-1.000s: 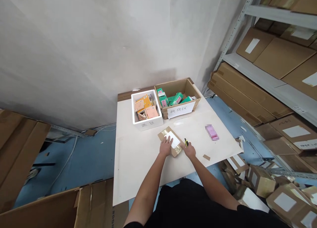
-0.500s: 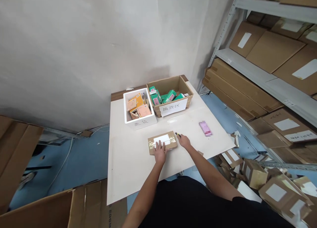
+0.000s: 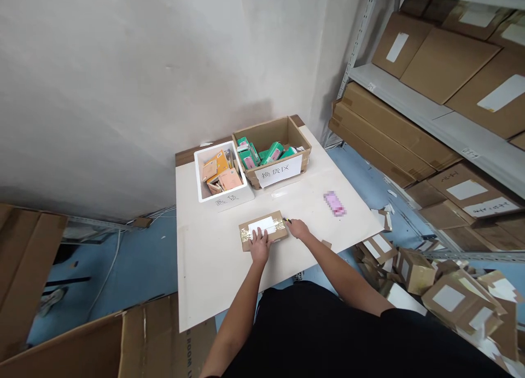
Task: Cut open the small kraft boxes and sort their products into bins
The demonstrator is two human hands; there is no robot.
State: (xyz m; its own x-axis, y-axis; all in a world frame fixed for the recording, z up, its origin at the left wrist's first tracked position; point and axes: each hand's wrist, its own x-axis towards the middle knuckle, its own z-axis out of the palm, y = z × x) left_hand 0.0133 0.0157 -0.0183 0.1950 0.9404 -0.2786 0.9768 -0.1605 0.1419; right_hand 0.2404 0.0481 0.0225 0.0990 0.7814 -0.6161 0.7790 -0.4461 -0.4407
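Observation:
A small taped carton (image 3: 245, 231) lies flat on the white tabletop (image 3: 205, 268), a white label (image 3: 266, 223) and shiny clear tape across its top. My left hand (image 3: 260, 249) rests on the carton's near side, fingers spread over the top and label edge. In my right hand (image 3: 299, 229) is a utility knife (image 3: 289, 221) with some yellow on it. Its tip is at the carton's right end, by the tape; whether the blade is in the tape is too small to tell.
Behind the carton stand a white foam box (image 3: 233, 197) of orange and pink packets and a cardboard box (image 3: 303, 162) of green packages. A blurred pink item (image 3: 335, 203) lies to the right. Shelves (image 3: 410, 104) with cartons and piled boxes (image 3: 447, 298) are at the right.
The knife in my right hand has come left against the carton's right end. My left hand stays on the carton. The whole view has shifted slightly.

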